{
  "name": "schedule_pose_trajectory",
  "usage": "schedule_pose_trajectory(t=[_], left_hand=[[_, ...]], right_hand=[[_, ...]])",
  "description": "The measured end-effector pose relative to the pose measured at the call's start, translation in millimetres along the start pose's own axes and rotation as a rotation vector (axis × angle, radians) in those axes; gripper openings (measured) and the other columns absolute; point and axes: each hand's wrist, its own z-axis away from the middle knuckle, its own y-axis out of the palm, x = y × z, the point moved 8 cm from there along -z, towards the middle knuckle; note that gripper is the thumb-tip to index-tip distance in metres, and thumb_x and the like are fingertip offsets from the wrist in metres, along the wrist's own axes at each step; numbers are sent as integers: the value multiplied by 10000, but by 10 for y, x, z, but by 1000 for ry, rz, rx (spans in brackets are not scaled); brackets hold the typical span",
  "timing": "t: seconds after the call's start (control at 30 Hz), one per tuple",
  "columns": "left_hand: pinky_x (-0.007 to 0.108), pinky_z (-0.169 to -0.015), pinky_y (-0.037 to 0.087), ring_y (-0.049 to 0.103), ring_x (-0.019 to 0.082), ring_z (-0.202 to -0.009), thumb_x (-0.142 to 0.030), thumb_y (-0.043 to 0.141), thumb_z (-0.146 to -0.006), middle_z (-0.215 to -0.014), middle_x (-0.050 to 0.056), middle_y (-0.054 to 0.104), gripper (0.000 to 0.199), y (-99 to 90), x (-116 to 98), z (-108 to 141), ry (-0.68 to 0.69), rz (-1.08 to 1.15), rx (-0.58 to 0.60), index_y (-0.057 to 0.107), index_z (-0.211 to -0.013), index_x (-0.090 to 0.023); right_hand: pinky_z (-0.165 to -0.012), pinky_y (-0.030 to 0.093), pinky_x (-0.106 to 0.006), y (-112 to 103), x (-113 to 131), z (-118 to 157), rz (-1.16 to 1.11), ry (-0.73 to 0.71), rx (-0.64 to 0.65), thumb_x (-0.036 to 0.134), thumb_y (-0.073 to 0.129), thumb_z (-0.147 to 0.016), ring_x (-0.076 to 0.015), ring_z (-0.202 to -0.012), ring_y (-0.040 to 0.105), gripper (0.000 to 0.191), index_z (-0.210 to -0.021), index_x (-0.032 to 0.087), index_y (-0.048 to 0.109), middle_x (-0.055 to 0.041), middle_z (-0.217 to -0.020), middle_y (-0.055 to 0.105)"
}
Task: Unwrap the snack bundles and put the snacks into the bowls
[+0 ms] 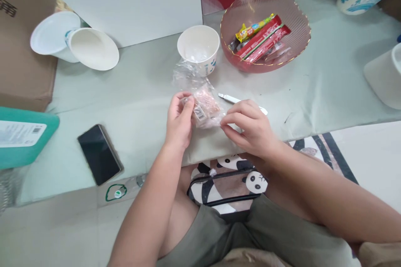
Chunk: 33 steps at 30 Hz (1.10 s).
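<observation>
My left hand (181, 121) pinches the left side of a clear plastic bag (205, 106) with a barcode label and something pinkish inside; I cannot make out what. At the bag's lower right corner, the thumb and fingers of my right hand (247, 127) are closed on the plastic. Just behind my right hand lies a slim white tool (230, 99) with a narrow metal tip, partly covered by the fingers. A white paper cup (209, 68) stands behind the bag, with crumpled clear plastic at its front.
A pink ribbed bowl (266, 66) of wrapped snacks stands back right. A phone (100, 154) lies at left, near a green container (28, 137). Two tipped paper cups (94, 48) rest by a cardboard box (25, 41). More cups (387, 75) stand at right. A panda-print bag (228, 179) is below the edge.
</observation>
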Motion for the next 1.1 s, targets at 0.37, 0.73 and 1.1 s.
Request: schedule_pose_trajectory(t=[0.37,0.73,1.1], left_hand=[[234,-619,516,616,123,-699,-517,803,-833,-836,-10,629,340,-324,-131,-95,127,-55,-159,636,-987,-265],[257,-560,445,542,108,-544,-404,655,-957,-819,-9,636,292,79,-155,122,277,-617,182,614,-1215,-275],[364,-801,511,607,203,-844,-347,790,-816,-873,27,592,220,253,-378,368,678,-1042,130,618,-816,-211]], right_hand=[[-793,521,-383,-152,52,-50,-78,26,-97,192,567,-896,-208,-855,654,74,-844,239,590,-60,-900,704],[-830,473,-397,180,-151,7,204,160,132,177,456,-976,-248,-923,724,273,-1124,206,684,-84,-1018,781],[-893,432,-423,283,-304,32,152,346,216,273,595,-907,-289,-995,694,233,-1123,216,659,-55,-928,775]])
